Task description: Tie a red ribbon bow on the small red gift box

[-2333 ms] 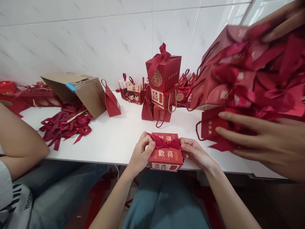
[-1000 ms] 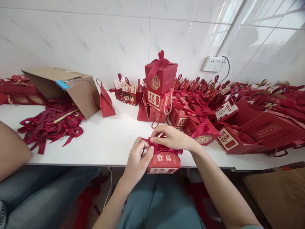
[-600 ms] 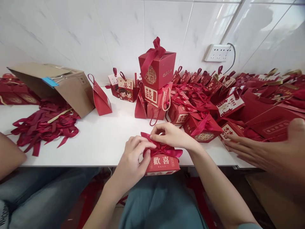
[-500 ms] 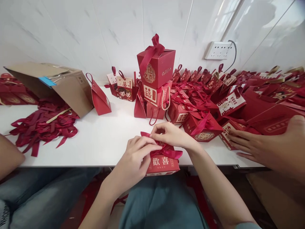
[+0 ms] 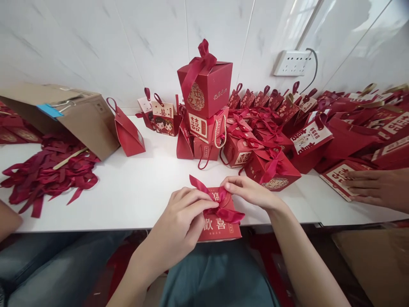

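Observation:
A red gift box (image 5: pixel 220 232) with white characters lies at the table's front edge, before my body. Across its top runs a red ribbon (image 5: pixel 231 214) tied in a bow, its loose end standing up toward the back left. My left hand (image 5: pixel 188 213) is closed, thumb and fingertips pinching the ribbon near the knot. My right hand (image 5: pixel 247 189) has its fingers curled together at the ribbon on the box's far right side; its fingertips touch the bow there.
Several red gift boxes (image 5: pixel 204 89) are stacked behind, with many more at right. A ribbon pile (image 5: pixel 57 175) lies left beside a cardboard box (image 5: pixel 89 115). A co-worker's hand (image 5: pixel 380 187) rests on another red box at right; another person sits at left.
My right hand has moved right across the bow, from the left ribbon end toward its right side. The co-worker's hand and the box under it have shifted right. The view turned slightly.

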Tool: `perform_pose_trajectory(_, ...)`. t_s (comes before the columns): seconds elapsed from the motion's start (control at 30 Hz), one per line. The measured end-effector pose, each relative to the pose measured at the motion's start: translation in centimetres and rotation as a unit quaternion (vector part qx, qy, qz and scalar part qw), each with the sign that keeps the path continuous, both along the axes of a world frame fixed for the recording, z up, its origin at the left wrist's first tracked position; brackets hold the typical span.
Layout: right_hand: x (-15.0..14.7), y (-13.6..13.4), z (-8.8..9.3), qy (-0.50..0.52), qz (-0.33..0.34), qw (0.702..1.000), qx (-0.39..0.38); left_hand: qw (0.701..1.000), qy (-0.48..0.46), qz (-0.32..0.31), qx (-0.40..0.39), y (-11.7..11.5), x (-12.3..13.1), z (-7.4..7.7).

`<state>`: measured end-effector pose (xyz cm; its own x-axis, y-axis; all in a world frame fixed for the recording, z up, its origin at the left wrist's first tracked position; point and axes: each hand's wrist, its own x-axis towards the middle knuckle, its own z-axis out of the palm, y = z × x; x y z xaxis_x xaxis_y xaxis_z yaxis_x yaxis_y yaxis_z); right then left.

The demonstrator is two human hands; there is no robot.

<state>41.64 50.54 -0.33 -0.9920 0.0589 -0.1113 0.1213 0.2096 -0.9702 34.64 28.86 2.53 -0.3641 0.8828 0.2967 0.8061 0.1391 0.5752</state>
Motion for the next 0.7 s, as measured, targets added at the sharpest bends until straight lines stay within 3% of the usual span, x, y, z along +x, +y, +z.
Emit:
perform_pose_trajectory(0.1,0.2,-0.4,-0.1,-0.004,-0.039,0.999,-0.02,0.999,-0.001,0.027,0.02,0.7,0.4,0.0)
perform_pose_trajectory(0.27,-0.7,-1.4,0.3,0.04,-0.097,0.986,-0.128,0.997,0.004,0.071,0.033,1.4,1.0,-0.5)
perform_pose_trajectory(0.43,-2.2,-2.3,0.1,0.021,-0.124,0.967,-0.223,0.997,0.003,0.072,0.024,1.4,1.1,-0.8)
perform_pose_trajectory(0.6,-3.6,-2.4,-0.9,-0.054,-0.114,0.957,-0.263,0.998,0.029,0.054,0.017,1.3,1.0,-1.0)
perform_pose_trajectory(0.7,-3.3,-2.0,-1.9,-0.043,-0.17,0.958,-0.229,0.998,0.031,0.055,0.01,1.3,1.0,-1.0)
